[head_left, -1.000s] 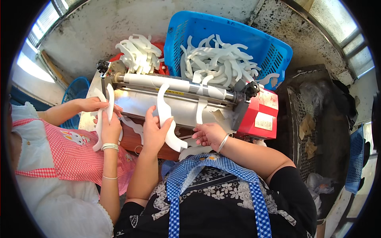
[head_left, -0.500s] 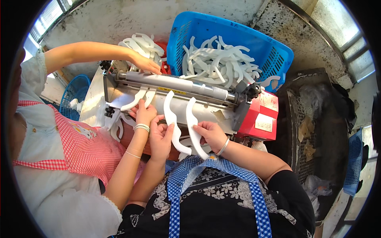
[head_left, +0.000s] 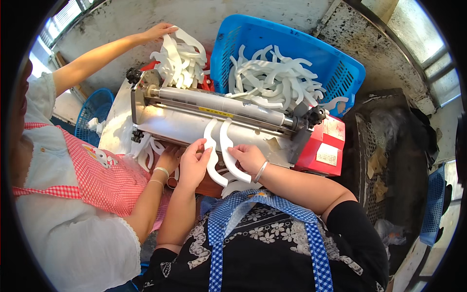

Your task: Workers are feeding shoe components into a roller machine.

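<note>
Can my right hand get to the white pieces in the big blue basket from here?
Probably yes, but not straight off: the right hand is holding a curved white strip against the roller machine, which stands between it and the blue basket; it would have to reach over.

Stained grey concrete wall [head_left: 112, 19] behind, bright daylight from a window [head_left: 61, 27] at upper left. Grimy dark metal grating [head_left: 372, 160] at right, beside a small blue crate [head_left: 434, 204] on pale floor.
</note>
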The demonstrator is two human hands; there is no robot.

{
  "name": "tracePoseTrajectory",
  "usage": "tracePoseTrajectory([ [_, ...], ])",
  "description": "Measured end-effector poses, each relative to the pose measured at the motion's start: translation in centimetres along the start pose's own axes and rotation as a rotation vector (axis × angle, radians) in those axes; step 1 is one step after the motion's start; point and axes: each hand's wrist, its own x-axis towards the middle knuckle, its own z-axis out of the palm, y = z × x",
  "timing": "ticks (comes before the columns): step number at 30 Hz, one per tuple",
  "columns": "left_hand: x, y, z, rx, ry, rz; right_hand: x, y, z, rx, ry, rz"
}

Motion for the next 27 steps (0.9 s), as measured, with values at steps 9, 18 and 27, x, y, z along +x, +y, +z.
tracePoseTrajectory([
  [9, 3.6, 0.2, 1.6, 0.154, -0.058, 0.082, 2.1, -2.2, -1.2, -0.023, 0.063, 0.01],
  [18, -0.5, 2.0, -0.7, 0.609, 0.25, 0.483, 1.1, -16.3, -5.9, -1.301, -0.073, -0.706],
  [27, -5.8, -1.6, 0.1, 0.414, 0.181, 0.23, 15.2, -17.7, -4.6, -2.054, -0.604, -1.212],
])
